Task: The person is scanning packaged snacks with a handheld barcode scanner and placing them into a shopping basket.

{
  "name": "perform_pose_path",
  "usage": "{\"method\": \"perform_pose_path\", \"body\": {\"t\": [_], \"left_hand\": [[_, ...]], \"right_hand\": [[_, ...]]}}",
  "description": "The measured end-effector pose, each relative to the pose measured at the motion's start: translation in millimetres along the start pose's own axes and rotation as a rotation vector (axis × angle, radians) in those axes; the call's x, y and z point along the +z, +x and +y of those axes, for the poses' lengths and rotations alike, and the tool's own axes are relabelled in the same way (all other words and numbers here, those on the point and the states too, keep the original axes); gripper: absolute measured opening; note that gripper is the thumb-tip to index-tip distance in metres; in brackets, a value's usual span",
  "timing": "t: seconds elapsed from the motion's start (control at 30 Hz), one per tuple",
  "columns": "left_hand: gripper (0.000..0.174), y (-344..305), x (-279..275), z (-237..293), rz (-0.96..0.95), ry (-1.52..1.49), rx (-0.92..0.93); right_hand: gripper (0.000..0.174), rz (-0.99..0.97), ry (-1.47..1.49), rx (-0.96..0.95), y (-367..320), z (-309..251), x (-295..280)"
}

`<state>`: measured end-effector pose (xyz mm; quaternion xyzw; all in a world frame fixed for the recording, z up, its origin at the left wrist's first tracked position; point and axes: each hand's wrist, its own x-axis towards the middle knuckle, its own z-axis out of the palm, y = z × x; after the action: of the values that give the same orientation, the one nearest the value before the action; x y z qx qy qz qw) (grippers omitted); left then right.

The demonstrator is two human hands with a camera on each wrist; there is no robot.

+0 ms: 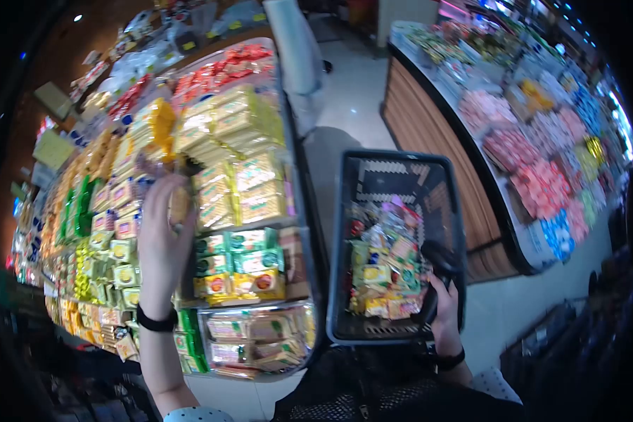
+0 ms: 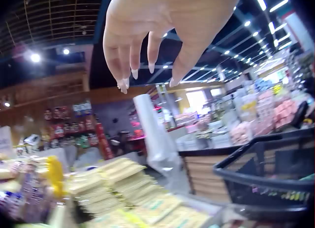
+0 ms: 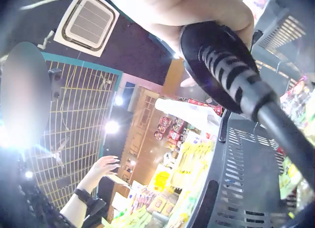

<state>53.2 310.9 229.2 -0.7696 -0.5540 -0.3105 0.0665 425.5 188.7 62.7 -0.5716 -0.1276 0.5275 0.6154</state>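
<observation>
Reaching hand: the left hand point(image 1: 160, 243) hovers over the rows of snack packets point(image 1: 221, 204) on the surface point(image 1: 304, 232), fingers point(image 2: 138, 55) loose, spread and pointing down. It holds nothing, and I cannot tell whether a fingertip touches a packet.
Carrying hand: the right hand point(image 1: 444, 309) is curled round the handle point(image 3: 236, 78) of the basket point(image 1: 336, 253), gripping it from above.
Why so: as I judge it, carrying by the handle takes only one hand, so the other is free over the packets. The basket hangs just beside the surface, which puts its open mouth within easy reach.
Basket place: low in front of the person, over the floor point(image 1: 344, 91), between the surface and the wooden counter point(image 1: 429, 133) across the aisle.
Basket axis: its long side runs away from the person, roughly along the edge of the surface. The mouth faces up, with mixed packets point(image 1: 383, 260) heaped toward the near end.
Handle axis: it crosses the near part of the basket — its exact line is hard to tell.
</observation>
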Motion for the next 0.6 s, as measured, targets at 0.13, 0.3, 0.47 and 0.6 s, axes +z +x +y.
{"method": "perform_pose_path", "body": {"t": [0.13, 0.3, 0.47, 0.6], "left_hand": [[0.043, -49.5, 90.5, 104.0, -0.299, -0.371, 0.122], [0.038, -114.6, 229.1, 197.4, -0.899, -0.373, 0.244], [0.03, -171.2, 334.7, 269.2, -1.163, -0.018, 0.374], [0.038, -222.0, 371.9, 284.4, -1.093, 0.17, 0.461]], "right_hand": [[0.028, 0.11, 0.106, -0.001, -1.0, -16.7, -32.2], [0.028, 0.115, 0.142, -0.034, 0.0, -21.6, -84.4], [0.031, 0.088, 0.071, 0.019, -10.2, -34.6, -114.5], [0.033, 0.112, 0.069, 0.027, -11.7, -40.2, -134.0]]}}
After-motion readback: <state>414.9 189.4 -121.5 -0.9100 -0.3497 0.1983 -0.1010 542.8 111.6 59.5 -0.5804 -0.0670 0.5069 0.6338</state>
